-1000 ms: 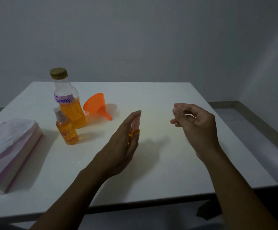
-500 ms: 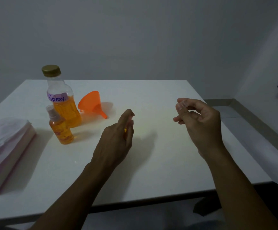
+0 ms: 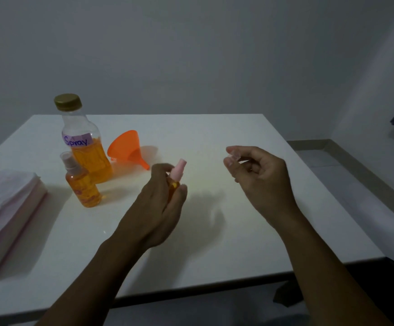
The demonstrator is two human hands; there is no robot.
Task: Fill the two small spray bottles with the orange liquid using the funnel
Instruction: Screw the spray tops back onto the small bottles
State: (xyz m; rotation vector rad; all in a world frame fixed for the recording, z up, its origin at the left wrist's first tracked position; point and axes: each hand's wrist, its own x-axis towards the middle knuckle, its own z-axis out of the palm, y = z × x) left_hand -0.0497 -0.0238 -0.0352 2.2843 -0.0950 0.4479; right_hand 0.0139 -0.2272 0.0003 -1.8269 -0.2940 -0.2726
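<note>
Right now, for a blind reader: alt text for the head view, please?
The left hand grips a small orange-filled spray bottle, pink nozzle bare; the right hand pinches a clear cap. At left on the white table: a second spray bottle, a larger bottle labelled Spray, and an orange funnel on its side.

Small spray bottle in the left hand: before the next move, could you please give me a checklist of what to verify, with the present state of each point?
1. Left hand grips the small spray bottle: ok.
2. Pink spray head sits on that bottle: ok.
3. Right hand pinches the clear cap, apart from the bottle: ok.
4. Fill level of the held bottle: cannot tell, the hand hides it.
5. Second spray bottle stands upright, capped, with orange liquid: ok.
6. Large bottle closed; funnel lies on its side on the table: ok.
</note>
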